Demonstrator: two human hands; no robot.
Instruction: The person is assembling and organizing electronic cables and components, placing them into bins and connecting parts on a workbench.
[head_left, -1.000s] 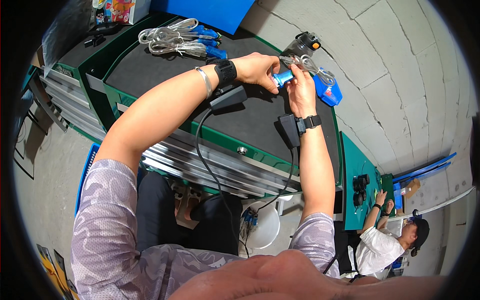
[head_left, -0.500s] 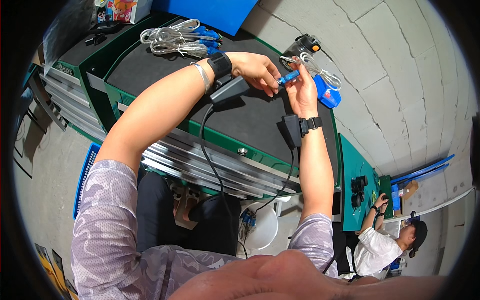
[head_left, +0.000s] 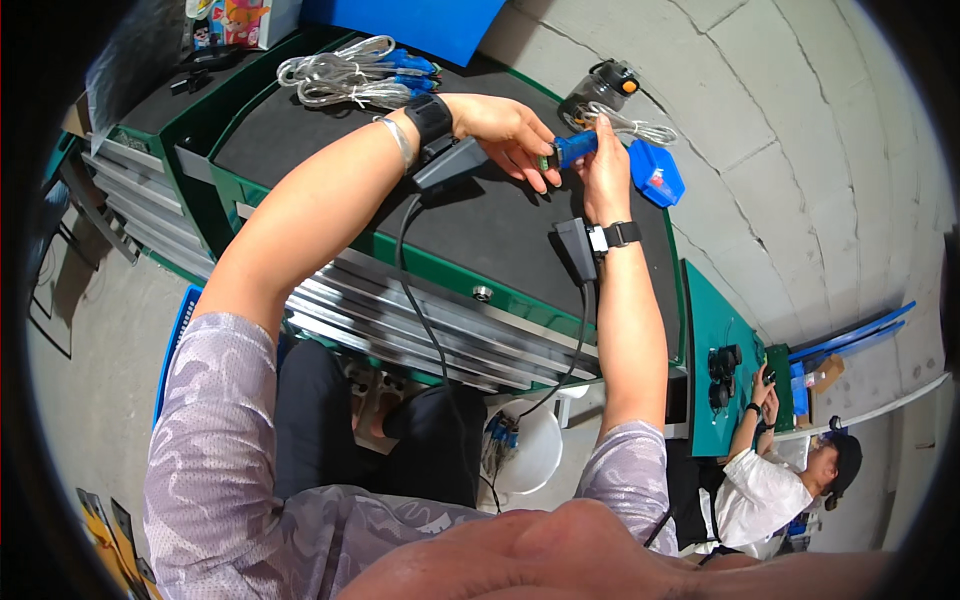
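Observation:
My right hand (head_left: pixel 606 172) grips a blue cable connector (head_left: pixel 573 149) between thumb and fingers, above the far right of the dark worktop. A coiled clear cable (head_left: pixel 637 127) trails beyond that hand. My left hand (head_left: pixel 515 140) reaches in from the left, its thumb and a finger closed at the connector's green and dark end; its other fingers hang loosely below. What exactly these fingertips pinch is partly hidden. To the right of my right hand sits a blue tray (head_left: pixel 657 172) with small pieces in it. A bundle of similar clear cables (head_left: pixel 350 75) with blue connectors lies behind my left wrist.
A dark bottle (head_left: pixel 597 92) stands behind my hands. The green cabinet's worktop (head_left: pixel 300 145) has a blue panel (head_left: pixel 410 25) at its back. Below are a white bucket (head_left: pixel 530 455) with cables and a blue basket (head_left: pixel 176 350). A person (head_left: pixel 765 490) works at the right bench.
The blue connector has turned so its broader face and green end show. My right fingers have shifted on it, and the coiled cable has dropped lower behind the hand.

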